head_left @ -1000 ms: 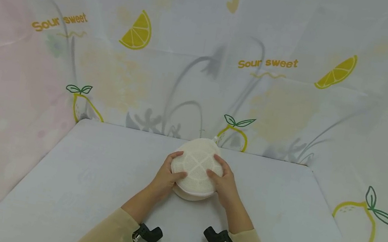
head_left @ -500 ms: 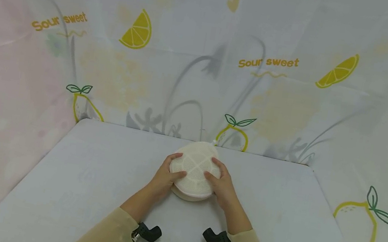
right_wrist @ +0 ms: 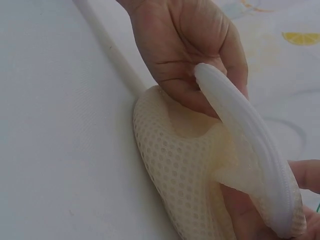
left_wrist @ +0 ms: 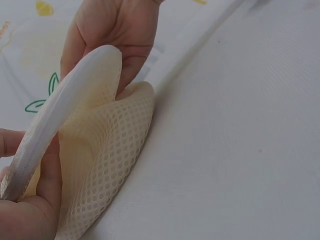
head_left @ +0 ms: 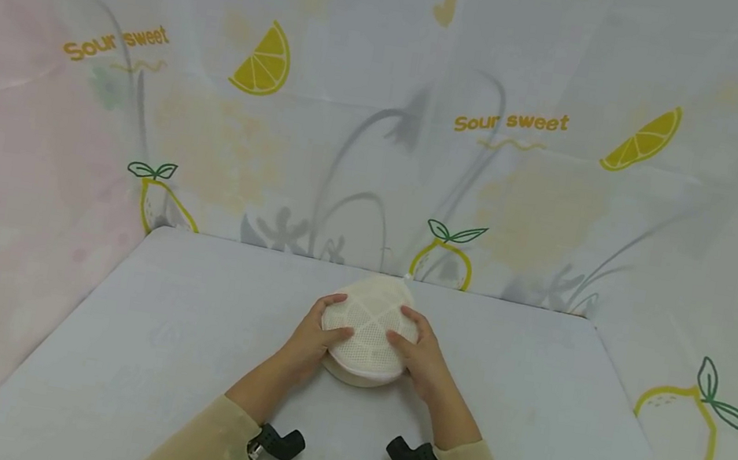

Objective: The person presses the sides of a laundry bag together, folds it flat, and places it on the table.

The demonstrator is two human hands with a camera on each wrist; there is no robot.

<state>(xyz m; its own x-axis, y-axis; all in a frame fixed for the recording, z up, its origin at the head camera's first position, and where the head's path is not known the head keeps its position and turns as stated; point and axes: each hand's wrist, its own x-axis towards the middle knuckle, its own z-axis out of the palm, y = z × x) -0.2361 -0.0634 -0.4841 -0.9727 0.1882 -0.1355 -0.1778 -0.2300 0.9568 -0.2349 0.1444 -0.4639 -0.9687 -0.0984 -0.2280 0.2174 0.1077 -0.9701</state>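
A cream mesh laundry bag (head_left: pixel 370 326), rounded and with a white zip along its rim, is held between both hands over the middle of the white table. My left hand (head_left: pixel 310 336) grips its left side, thumb across the upper mesh face. On the right side my right hand (head_left: pixel 425 354) grips it the same way. Seen from the left wrist, the zipped edge (left_wrist: pixel 47 120) stands up between the fingers, and the lower mesh layer (left_wrist: pixel 112 150) bulges down to the tabletop. The right wrist view shows the same zipped rim (right_wrist: pixel 260 155) pinched and the underside mesh near the table.
The white tabletop (head_left: pixel 179 353) extends on both sides of the bag. Behind it hangs a pale cloth backdrop (head_left: pixel 323 152) with lemon prints, which also runs along the left and right. A black wrist camera (head_left: pixel 280 443) sits on the left sleeve, another camera (head_left: pixel 414 458) on the right.
The bag has shifted slightly toward me and its upper face tips a little more away from view. Both hands keep their grip and move with it.
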